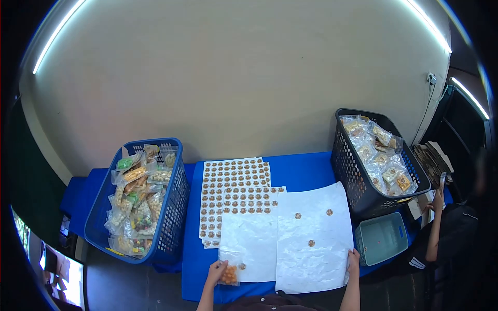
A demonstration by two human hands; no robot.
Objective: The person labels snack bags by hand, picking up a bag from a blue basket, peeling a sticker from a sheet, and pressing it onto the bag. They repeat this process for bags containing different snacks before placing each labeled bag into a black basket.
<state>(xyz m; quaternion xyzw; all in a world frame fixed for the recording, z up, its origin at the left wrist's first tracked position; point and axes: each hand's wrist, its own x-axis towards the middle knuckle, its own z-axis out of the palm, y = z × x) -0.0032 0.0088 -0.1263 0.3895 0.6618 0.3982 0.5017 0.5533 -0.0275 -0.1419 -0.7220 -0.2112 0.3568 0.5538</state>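
My left hand is closed on the top edge of a small clear bag of orange pieces at the table's front edge. A round brown sticker lies right beside the bag, on a white sheet. My right hand grips the right edge of a second white backing sheet, which carries a few round stickers. Behind these lie sheets full of rows of round stickers.
A blue basket of packed snack bags stands on the left. At the right are a black basket of bags and an empty greenish bin. Another person's arm holds a phone at the far right, near stacked cardboard.
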